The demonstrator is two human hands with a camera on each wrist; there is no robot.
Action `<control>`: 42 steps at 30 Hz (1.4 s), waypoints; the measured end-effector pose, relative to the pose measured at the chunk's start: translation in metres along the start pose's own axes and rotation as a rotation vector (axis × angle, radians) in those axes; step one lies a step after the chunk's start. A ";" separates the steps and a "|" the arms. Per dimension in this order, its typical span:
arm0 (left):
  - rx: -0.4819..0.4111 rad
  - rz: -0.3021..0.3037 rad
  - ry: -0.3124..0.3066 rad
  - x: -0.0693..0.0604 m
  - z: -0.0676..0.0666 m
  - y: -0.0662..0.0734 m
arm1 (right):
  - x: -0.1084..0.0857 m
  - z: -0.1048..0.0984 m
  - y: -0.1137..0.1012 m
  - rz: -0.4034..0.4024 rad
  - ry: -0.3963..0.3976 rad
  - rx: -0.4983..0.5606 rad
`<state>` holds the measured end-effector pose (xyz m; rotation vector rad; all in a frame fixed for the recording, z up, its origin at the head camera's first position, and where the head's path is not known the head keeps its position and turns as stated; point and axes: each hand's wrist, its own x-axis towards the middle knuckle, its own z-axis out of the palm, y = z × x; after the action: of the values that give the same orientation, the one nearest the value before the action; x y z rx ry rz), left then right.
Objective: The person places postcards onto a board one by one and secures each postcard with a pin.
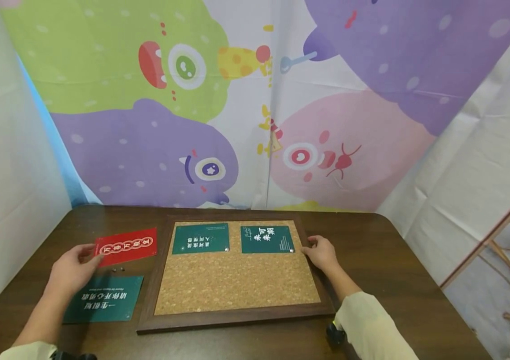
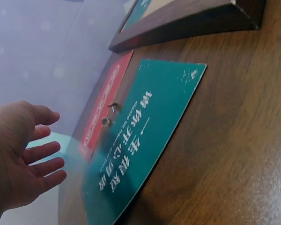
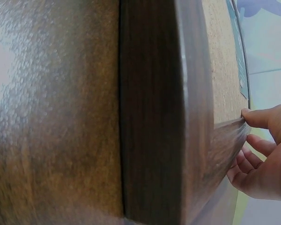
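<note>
My left hand (image 1: 72,267) hovers at the left end of a red card (image 1: 134,249) with white lettering, fingers relaxed and holding nothing. In the left wrist view that hand (image 2: 21,157) is apart from the cards. A green card (image 2: 171,89) with white characters lies nearer to me, partly under the left forearm. Small metal pushpins (image 2: 106,122) lie between the two cards. My right hand (image 1: 322,254) holds the right side of a wood-framed cork board (image 1: 236,285), thumb on top and fingers at the outer side, as the right wrist view shows around the frame (image 3: 152,112).
Two green cards, one on the upper left (image 1: 200,239) and one on the upper right (image 1: 267,240), sit on the cork with shiny pins at their lower right corners. The board lies on a brown wooden table (image 1: 399,290). A cartoon-print curtain (image 1: 255,100) hangs behind it.
</note>
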<state>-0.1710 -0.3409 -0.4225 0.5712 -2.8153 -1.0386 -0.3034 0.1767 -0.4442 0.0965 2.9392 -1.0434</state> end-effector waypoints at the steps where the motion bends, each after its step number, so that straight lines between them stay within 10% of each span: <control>1: -0.002 -0.012 -0.003 0.001 0.000 -0.001 | 0.000 0.000 0.000 -0.002 0.002 0.001; 23: 0.018 -0.183 -0.011 0.016 0.012 -0.008 | -0.001 0.002 0.000 -0.022 0.010 0.016; 42: 0.108 -0.188 0.015 0.025 0.015 -0.008 | 0.001 0.002 0.002 -0.013 0.012 0.015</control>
<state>-0.1950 -0.3466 -0.4407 0.8654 -2.8620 -0.9086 -0.3041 0.1771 -0.4473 0.0843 2.9467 -1.0708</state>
